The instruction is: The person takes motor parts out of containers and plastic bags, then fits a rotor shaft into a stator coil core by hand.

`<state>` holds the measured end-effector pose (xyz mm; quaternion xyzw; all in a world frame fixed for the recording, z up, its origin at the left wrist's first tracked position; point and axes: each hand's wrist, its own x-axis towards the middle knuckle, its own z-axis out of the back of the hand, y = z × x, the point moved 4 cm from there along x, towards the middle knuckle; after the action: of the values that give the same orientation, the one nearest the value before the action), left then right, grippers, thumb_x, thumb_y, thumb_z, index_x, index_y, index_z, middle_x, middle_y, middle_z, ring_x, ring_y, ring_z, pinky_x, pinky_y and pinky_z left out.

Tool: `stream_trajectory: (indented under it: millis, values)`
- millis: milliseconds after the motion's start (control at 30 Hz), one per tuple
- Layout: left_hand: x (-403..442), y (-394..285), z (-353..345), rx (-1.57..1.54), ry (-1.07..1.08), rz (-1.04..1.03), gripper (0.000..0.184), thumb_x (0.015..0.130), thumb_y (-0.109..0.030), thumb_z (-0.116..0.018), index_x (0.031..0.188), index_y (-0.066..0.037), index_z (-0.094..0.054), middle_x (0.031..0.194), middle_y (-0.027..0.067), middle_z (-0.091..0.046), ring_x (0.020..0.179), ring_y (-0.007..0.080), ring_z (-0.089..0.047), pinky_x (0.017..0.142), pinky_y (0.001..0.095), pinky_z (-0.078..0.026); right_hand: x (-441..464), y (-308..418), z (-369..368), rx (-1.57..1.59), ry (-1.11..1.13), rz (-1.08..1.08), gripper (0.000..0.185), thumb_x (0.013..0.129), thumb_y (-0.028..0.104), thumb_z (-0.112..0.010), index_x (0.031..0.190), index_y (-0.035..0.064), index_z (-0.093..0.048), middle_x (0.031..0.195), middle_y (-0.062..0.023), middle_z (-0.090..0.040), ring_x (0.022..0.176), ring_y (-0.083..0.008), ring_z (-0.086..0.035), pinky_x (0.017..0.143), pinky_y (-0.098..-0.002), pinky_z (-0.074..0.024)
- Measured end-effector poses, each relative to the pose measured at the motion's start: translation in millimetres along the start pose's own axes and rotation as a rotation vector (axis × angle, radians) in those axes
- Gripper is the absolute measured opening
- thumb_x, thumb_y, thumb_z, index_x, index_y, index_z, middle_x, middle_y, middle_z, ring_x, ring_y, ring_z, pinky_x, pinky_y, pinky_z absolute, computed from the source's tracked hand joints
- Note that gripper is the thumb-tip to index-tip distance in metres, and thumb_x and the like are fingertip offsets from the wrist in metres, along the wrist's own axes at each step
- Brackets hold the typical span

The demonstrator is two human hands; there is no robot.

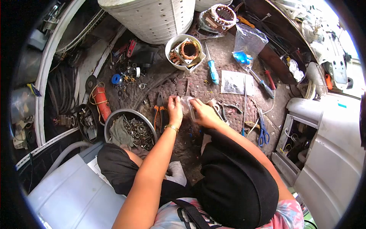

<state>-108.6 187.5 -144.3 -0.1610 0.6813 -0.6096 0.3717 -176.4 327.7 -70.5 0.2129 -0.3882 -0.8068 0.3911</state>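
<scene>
Above the floor in the middle of the head view, my hands are close together at a small piece of clear plastic [187, 104], perhaps a bag. My left hand [175, 110] has its fingers curled at the plastic's left edge, a gold-coloured watch or bracelet on the wrist. From the other side, my right hand [206, 113] pinches the plastic between thumb and fingers. Whatever the plastic contains cannot be made out. Orange-handled pliers [159, 108] lie just left of my left hand. Dark-handled pliers [232, 108] are to the right of my right hand.
A grey basin [108, 131] holds bolts and a rag. Beyond my hands, a white bucket [170, 44] contains a copper-wound stator [189, 50]. A blue screwdriver [213, 72], a paper sheet [236, 83] and blue scissors [263, 133] lie around. A perforated drum [152, 19] stands behind.
</scene>
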Motion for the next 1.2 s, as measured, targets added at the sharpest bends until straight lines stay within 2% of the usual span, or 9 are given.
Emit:
stream_trajectory:
  millis: [333,433,533,600,700,800,933,1067,1200]
  values:
    - [-13.7,-57.7,26.9,0.816,0.122,-0.441,0.010,0.090,0.000,-0.050,0.099,-0.003,-0.051,0.093,0.0045,-0.053,0.090,0.0138,-0.053,0.082,0.0268,-0.041,-14.5,1.5,7.8,0.275,-0.222,-0.321,0.044,0.064,0.015,-0.077,0.097,0.0026,-0.051,0.081,-0.0123,-0.063,0.075,-0.0250,-0.063,0.068,-0.0332,-0.0497]
    - [-13.5,-56.4,28.2,0.564,0.059,-0.361,0.011,0.085,0.000,-0.056,0.095,-0.004,-0.054,0.087,0.0067,-0.055,0.085,0.0224,-0.055,0.079,0.0314,-0.044,-21.0,-7.1,-0.3,0.735,-0.494,-0.431,0.046,0.064,0.009,-0.081,0.098,0.0049,-0.051,0.083,-0.0017,-0.060,0.074,-0.0103,-0.057,0.065,-0.0245,-0.0467]
    - [-6.8,-52.8,37.3,0.006,-0.142,-0.155,0.015,0.084,-0.001,-0.059,0.096,-0.006,-0.054,0.086,-0.0006,-0.052,0.083,0.0122,-0.051,0.077,0.0256,-0.042,-31.1,-27.5,-8.6,1.212,-0.647,-0.563,0.032,0.078,0.005,-0.069,0.104,0.0064,-0.049,0.076,-0.0003,-0.055,0.064,-0.0066,-0.052,0.056,-0.0218,-0.0448]
    - [1.5,-49.9,48.8,-0.197,-0.107,0.085,0.016,0.084,0.003,-0.058,0.093,-0.009,-0.053,0.083,-0.0051,-0.051,0.079,0.0053,-0.049,0.073,0.0208,-0.040,-44.7,-38.6,-5.6,1.410,-0.477,-0.791,0.021,0.085,0.019,-0.062,0.099,0.0110,-0.050,0.053,0.0050,-0.041,0.035,-0.0061,-0.034,0.032,-0.0225,-0.0270]
    - [10.5,-86.9,62.3,0.656,0.034,-0.029,0.016,0.078,0.004,-0.060,0.087,-0.009,-0.057,0.071,-0.0017,-0.052,0.069,0.0129,-0.052,0.067,0.0263,-0.043,-44.7,-42.9,7.4,1.386,-0.498,-0.815,0.023,0.088,0.029,-0.057,0.098,0.0102,-0.049,0.051,0.0023,-0.039,0.035,-0.0103,-0.042,0.033,-0.0249,-0.0354]
    - [9.9,-112.3,63.3,1.391,0.229,-0.425,0.036,0.068,0.003,-0.061,0.100,-0.012,-0.059,0.103,0.0100,-0.054,0.095,0.0329,-0.054,0.076,0.0415,-0.047,-38.3,-39.5,16.7,1.500,-0.520,-0.623,0.027,0.094,0.030,-0.046,0.108,0.0076,-0.043,0.077,-0.0103,-0.058,0.042,-0.0188,-0.054,0.036,-0.0284,-0.0438]
    - [-14.7,-135.6,10.9,0.878,0.495,-0.496,0.046,0.070,-0.014,-0.072,0.114,-0.011,-0.058,0.112,0.0098,-0.048,0.100,0.0307,-0.051,0.087,0.0400,-0.044,-28.7,-20.2,38.0,1.310,-0.466,-0.653,0.030,0.097,0.032,-0.041,0.114,0.0071,-0.037,0.089,-0.0154,-0.060,0.047,-0.0228,-0.059,0.040,-0.0303,-0.0498]
    - [-28.9,-118.0,-28.4,0.248,0.661,-0.148,0.051,0.079,-0.025,-0.073,0.120,-0.004,-0.053,0.108,0.0037,-0.050,0.106,0.0143,-0.047,0.091,0.0302,-0.040,-23.6,-9.8,26.2,1.233,-0.308,-0.645,0.030,0.097,0.032,-0.040,0.111,0.0064,-0.037,0.085,-0.0159,-0.059,0.053,-0.0269,-0.064,0.041,-0.0316,-0.0520]
    - [-48.1,-114.8,-32.0,-0.166,0.670,0.214,0.047,0.083,-0.019,-0.070,0.123,-0.004,-0.051,0.107,0.0021,-0.060,0.100,0.0116,-0.054,0.088,0.0287,-0.043,-25.0,6.9,16.6,1.398,-0.141,-0.781,0.034,0.097,0.039,-0.032,0.106,0.0080,-0.044,0.078,-0.0127,-0.058,0.046,-0.0211,-0.057,0.040,-0.0300,-0.0469]
